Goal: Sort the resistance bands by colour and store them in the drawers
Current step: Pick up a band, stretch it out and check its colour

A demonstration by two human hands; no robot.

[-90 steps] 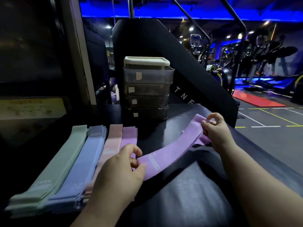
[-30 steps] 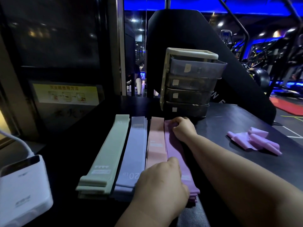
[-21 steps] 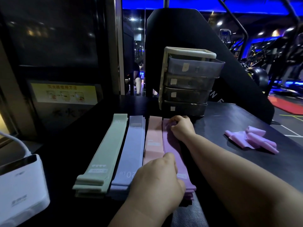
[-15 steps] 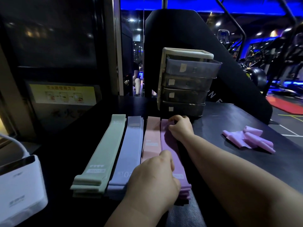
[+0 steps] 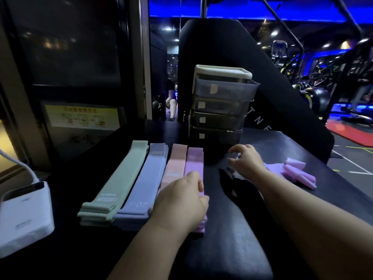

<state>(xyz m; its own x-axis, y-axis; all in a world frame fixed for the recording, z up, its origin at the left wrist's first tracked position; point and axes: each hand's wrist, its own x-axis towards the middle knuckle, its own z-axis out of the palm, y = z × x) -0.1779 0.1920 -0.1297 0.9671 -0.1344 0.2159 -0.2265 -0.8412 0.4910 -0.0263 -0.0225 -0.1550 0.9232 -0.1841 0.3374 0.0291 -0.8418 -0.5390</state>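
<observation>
Four flat stacks of resistance bands lie side by side on the black table: green (image 5: 119, 178), blue (image 5: 148, 176), pink (image 5: 175, 160) and purple (image 5: 194, 159). My left hand (image 5: 181, 201) rests on the near end of the purple and pink stacks and hides it. My right hand (image 5: 245, 158) hovers low over the table right of the purple stack, with its fingers loosely bent and nothing in them; it is motion-blurred. A few loose purple bands (image 5: 296, 172) lie crumpled further right. The small drawer unit (image 5: 220, 106) stands behind the stacks, and every drawer I can see is closed.
A white box-shaped device (image 5: 22, 215) with a cable sits at the table's left edge. A large black machine housing (image 5: 282, 93) rises behind the drawers. The table (image 5: 232, 229) drops off at the right to the gym floor.
My right hand has left the far end of the purple stack and moved right, towards the loose purple bands. My left hand stays on the near end of the stacks.
</observation>
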